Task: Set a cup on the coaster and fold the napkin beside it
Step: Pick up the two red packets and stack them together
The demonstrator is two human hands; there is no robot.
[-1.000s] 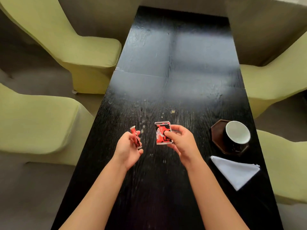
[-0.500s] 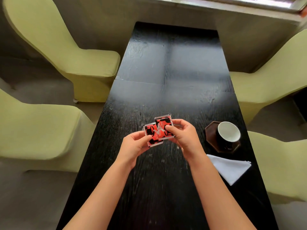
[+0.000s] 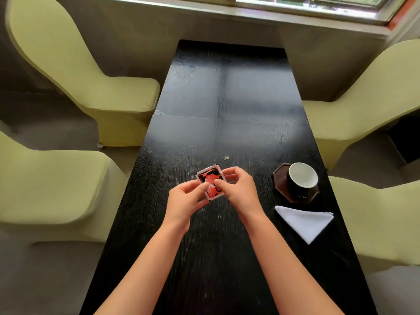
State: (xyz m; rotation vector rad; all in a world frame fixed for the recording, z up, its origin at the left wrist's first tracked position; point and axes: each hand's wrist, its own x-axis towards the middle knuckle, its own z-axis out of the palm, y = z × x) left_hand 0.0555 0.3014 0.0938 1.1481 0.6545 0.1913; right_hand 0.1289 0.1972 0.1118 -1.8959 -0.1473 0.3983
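The long table (image 3: 227, 98) is black wood with a rough visible grain, and the chairs (image 3: 75, 71) at both its long sides wear smooth yellow-green covers. Over the middle of the table, the left hand (image 3: 185, 201) and right hand (image 3: 238, 192) are together, both pinching one small glossy red-and-black packet (image 3: 210, 184). Right of the hands, near the table edge, the white triangle-folded napkin (image 3: 304, 221) lies flat; just behind it, the dark cup (image 3: 301, 180) with pale inside stands on the brown octagonal coaster (image 3: 280, 181).
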